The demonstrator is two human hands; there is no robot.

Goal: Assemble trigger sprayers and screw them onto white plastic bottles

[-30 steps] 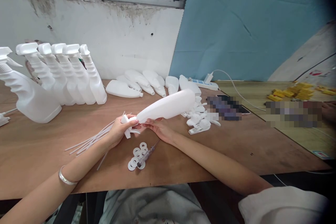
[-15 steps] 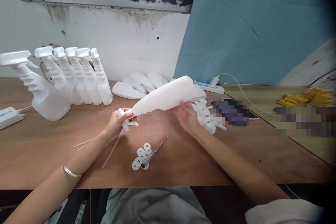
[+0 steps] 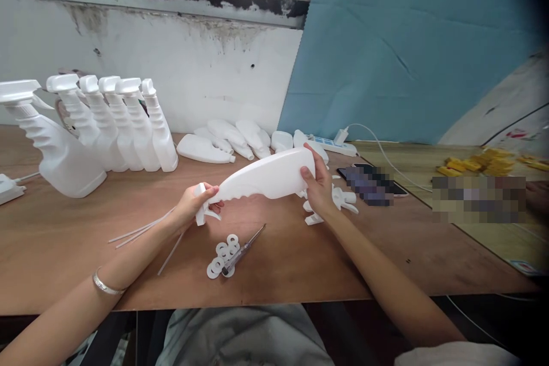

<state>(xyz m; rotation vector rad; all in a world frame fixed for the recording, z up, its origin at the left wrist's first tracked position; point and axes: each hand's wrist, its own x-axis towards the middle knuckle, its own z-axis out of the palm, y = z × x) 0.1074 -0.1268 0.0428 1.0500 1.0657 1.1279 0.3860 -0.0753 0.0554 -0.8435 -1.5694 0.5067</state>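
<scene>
A white plastic bottle (image 3: 268,174) lies nearly level above the table, its neck end to the left. My left hand (image 3: 192,206) is closed around a white trigger sprayer head (image 3: 200,214) at that neck; the fingers partly hide the joint. My right hand (image 3: 319,186) grips the bottle's base, thumb in front. Below the bottle, several white ring washers (image 3: 217,265) lie on the table with a screwdriver (image 3: 245,248) across them. Thin white tubes (image 3: 139,230) rest beside my left forearm. Loose trigger sprayer heads (image 3: 341,200) lie behind my right hand.
Several spray bottles (image 3: 160,131) with heads fitted stand at the left. Bottles without heads (image 3: 201,148) lie along the wall. Farther right are a power strip (image 3: 334,146), phones (image 3: 380,183) and yellow pieces (image 3: 480,163). The table's front edge (image 3: 274,302) runs near my lap.
My right hand has gone from open fingers under the bottle's base to a grip around it. The bottle's base end has dropped, so the bottle lies closer to level.
</scene>
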